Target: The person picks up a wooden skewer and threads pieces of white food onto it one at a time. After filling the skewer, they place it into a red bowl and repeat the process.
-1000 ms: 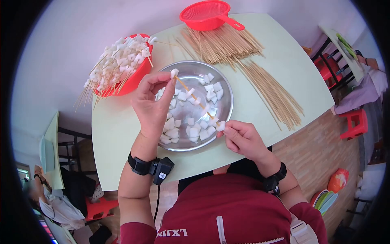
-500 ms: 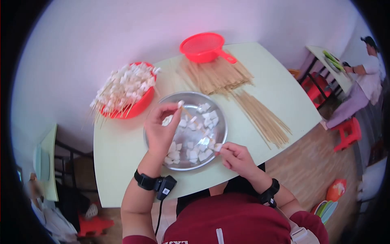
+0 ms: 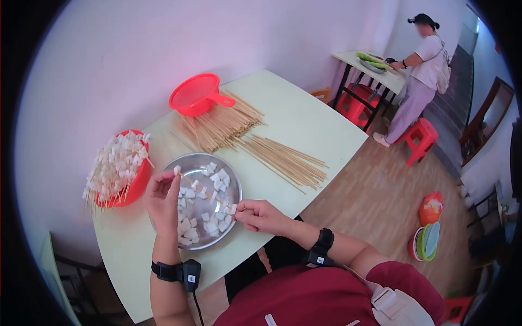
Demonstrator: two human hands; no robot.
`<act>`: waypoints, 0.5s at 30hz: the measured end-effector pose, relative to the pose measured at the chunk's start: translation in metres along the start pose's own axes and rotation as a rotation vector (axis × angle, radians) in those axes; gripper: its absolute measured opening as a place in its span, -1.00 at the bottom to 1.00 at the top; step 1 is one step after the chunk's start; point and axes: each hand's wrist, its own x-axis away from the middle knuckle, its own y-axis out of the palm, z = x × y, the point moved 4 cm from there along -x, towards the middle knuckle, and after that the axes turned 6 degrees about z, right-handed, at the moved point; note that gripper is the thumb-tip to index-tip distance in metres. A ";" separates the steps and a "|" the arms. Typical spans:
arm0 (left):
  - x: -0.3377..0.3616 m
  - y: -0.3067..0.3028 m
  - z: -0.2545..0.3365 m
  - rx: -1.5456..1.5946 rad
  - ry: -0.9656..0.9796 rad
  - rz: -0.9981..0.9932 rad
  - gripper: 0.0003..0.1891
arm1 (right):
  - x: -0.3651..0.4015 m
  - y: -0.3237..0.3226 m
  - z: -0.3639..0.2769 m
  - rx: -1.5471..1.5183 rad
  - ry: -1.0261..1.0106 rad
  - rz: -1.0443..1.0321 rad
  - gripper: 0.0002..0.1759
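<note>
A thin bamboo skewer (image 3: 186,178) carrying several white cubes slants over a round metal tray (image 3: 237,191). My left hand (image 3: 165,201) pinches its upper end, where a white cube shows at the fingertips. At the lower end, the thumb and fingers of my right hand (image 3: 262,215) are closed right beside another white cube (image 3: 230,209). More loose white cubes (image 3: 189,231) lie in the tray below, some hidden behind my left hand.
A red bowl (image 3: 142,176) piled with loaded skewers stands left. Behind the tray lie bare skewers (image 3: 285,160) and a red strainer (image 3: 194,93). Stacked basins (image 3: 429,242) and a red stool (image 3: 420,138) are on the floor. Another person (image 3: 427,65) stands at a far table (image 3: 392,81).
The camera view has swung right, so the table sits further left and the other person shows more fully. Both hands still hold the skewer over the tray in nearly the same pose.
</note>
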 end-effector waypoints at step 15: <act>-0.002 -0.002 0.002 -0.070 0.017 -0.024 -0.84 | -0.001 0.000 -0.002 0.031 0.061 -0.004 -0.71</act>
